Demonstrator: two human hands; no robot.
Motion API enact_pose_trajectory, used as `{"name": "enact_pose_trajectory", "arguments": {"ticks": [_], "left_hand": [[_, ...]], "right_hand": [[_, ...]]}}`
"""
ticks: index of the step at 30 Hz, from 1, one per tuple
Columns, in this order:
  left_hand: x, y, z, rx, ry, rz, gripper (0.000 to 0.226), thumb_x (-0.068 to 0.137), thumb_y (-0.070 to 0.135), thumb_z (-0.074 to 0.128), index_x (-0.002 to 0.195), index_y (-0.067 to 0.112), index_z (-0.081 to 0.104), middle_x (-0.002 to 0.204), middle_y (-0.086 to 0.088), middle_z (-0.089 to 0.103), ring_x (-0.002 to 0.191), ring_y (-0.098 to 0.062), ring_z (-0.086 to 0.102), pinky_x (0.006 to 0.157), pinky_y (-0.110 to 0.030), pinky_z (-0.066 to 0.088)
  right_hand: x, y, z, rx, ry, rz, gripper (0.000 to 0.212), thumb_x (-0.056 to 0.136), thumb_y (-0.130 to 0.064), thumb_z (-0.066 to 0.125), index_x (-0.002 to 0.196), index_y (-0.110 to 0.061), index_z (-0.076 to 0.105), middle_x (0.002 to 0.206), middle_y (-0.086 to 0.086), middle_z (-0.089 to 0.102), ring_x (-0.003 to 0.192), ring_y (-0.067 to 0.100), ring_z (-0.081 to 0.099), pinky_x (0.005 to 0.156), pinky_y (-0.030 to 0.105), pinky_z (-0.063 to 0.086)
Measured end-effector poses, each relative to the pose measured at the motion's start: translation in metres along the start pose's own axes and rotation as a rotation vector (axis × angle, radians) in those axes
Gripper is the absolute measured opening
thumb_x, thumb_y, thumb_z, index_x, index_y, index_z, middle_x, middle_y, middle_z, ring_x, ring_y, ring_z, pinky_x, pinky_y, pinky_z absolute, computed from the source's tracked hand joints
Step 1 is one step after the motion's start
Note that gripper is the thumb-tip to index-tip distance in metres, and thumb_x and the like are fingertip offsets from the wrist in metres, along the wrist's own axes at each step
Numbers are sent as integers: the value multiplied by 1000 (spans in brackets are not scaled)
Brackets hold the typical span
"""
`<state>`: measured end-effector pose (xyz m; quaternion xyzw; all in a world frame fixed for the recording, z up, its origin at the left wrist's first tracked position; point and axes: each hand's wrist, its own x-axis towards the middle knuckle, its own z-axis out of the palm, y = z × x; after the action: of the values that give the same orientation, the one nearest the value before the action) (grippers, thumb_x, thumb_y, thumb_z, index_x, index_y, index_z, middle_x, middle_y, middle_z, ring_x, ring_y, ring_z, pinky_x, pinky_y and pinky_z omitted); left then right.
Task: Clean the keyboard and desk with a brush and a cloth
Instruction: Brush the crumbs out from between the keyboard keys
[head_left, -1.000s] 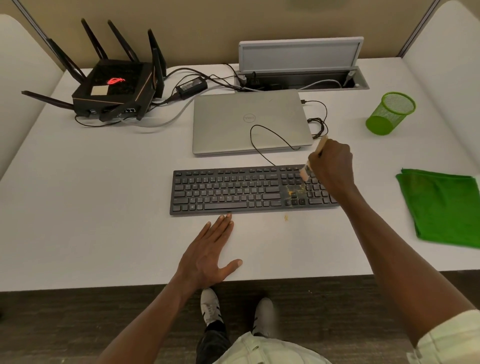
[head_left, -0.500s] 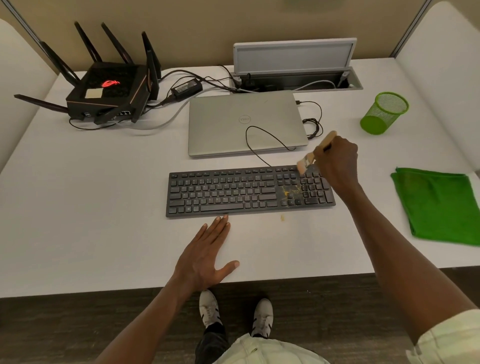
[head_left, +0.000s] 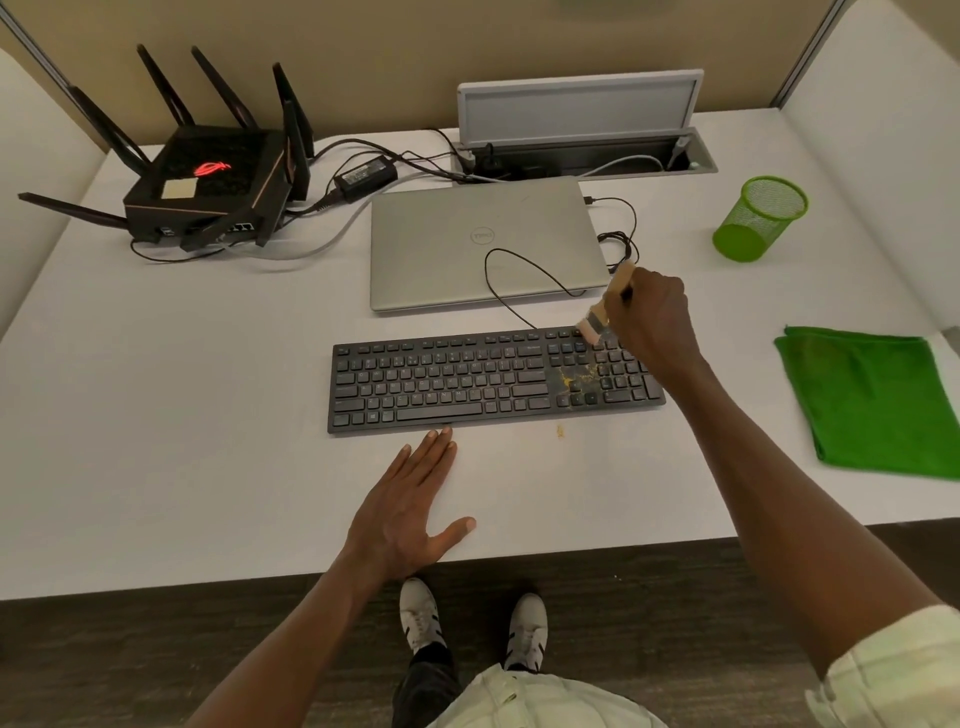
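A black keyboard (head_left: 457, 382) lies across the middle of the white desk (head_left: 156, 415). Yellow crumbs (head_left: 574, 379) are strewn on its right part, near the arrow keys, and one crumb (head_left: 560, 430) lies on the desk just in front. My right hand (head_left: 652, 322) grips a small wooden brush (head_left: 602, 312), its bristles touching the keyboard's top right corner. My left hand (head_left: 410, 509) rests flat on the desk, fingers straight, fingertips at the keyboard's front edge. A folded green cloth (head_left: 872, 400) lies at the right.
A closed silver laptop (head_left: 483, 244) sits behind the keyboard, the keyboard's black cable (head_left: 519, 280) looping over it. A black router (head_left: 208, 182) with antennas stands back left. A green mesh cup (head_left: 761, 218) stands back right. An open cable hatch (head_left: 582, 119) is at the rear.
My right hand has lifted the brush from the crumbs near the arrow keys back up to the keyboard's top right corner. My left hand has stayed flat on the desk.
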<state>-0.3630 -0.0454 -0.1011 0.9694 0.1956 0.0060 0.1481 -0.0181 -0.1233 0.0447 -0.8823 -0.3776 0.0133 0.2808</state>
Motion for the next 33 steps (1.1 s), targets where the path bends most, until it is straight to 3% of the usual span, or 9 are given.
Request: {"name": "enact_pose_trajectory", "arguments": {"ticks": [6, 10, 13, 15, 20, 23, 29, 33], "left_hand": [[0, 0, 0, -5, -2, 1, 93, 98, 75, 31, 163, 12, 12, 172, -1, -1, 158, -11, -4, 127, -34, 1], [0, 1, -1, -6, 5, 1, 92, 98, 75, 31, 163, 12, 12, 172, -1, -1, 158, -11, -4, 126, -35, 2], [0, 0, -1, -8, 2, -2, 93, 97, 76, 29, 163, 13, 11, 172, 0, -2, 157, -10, -5, 127, -34, 2], [0, 1, -1, -9, 0, -2, 93, 97, 76, 29, 163, 12, 12, 172, -1, -1, 158, -10, -4, 127, -35, 2], [0, 0, 0, -9, 0, -4, 93, 97, 76, 29, 163, 13, 11, 172, 0, -3, 157, -10, -5, 127, -35, 2], [0, 0, 0, -10, -3, -5, 93, 97, 76, 29, 163, 14, 10, 172, 0, -3, 157, -10, -5, 127, -35, 2], [0, -1, 0, -13, -5, 3, 94, 97, 76, 31, 163, 13, 10, 172, -1, -3, 157, -10, -5, 127, -36, 4], [0, -1, 0, -17, -4, 2, 94, 97, 76, 30, 163, 13, 9, 172, -1, -3, 157, -10, -6, 127, -36, 3]], "right_hand": [[-17, 12, 9, -158, -98, -8, 33, 85, -4, 51, 57, -12, 34, 53, 1, 41, 50, 26, 41, 45, 25, 18], [-18, 11, 2, -114, -8, -15, 36, 92, -12, 41, 56, -11, 35, 48, -2, 37, 42, 12, 31, 44, 28, 21], [-19, -1, -4, 47, 14, -14, 34, 98, -7, 41, 65, 0, 50, 50, -9, 43, 41, 5, 45, 42, 9, 30], [-23, -1, -3, 96, -52, -42, 31, 97, -3, 42, 70, 2, 54, 54, -3, 52, 45, -4, 53, 43, 4, 32], [-32, 25, 12, -25, -102, -150, 17, 85, 4, 52, 79, -6, 66, 69, 11, 68, 59, 30, 60, 52, 28, 42], [-34, 27, 7, -8, -95, -183, 22, 83, 6, 50, 77, -8, 66, 68, 8, 67, 59, 26, 60, 57, 32, 49], [-33, 6, 7, 129, -86, -200, 20, 88, 3, 53, 78, -7, 69, 66, -5, 64, 53, 0, 52, 54, 15, 37], [-38, -8, 19, 91, -69, -74, 22, 91, -9, 52, 71, -7, 61, 58, -1, 61, 50, 11, 53, 52, 26, 40]]}}
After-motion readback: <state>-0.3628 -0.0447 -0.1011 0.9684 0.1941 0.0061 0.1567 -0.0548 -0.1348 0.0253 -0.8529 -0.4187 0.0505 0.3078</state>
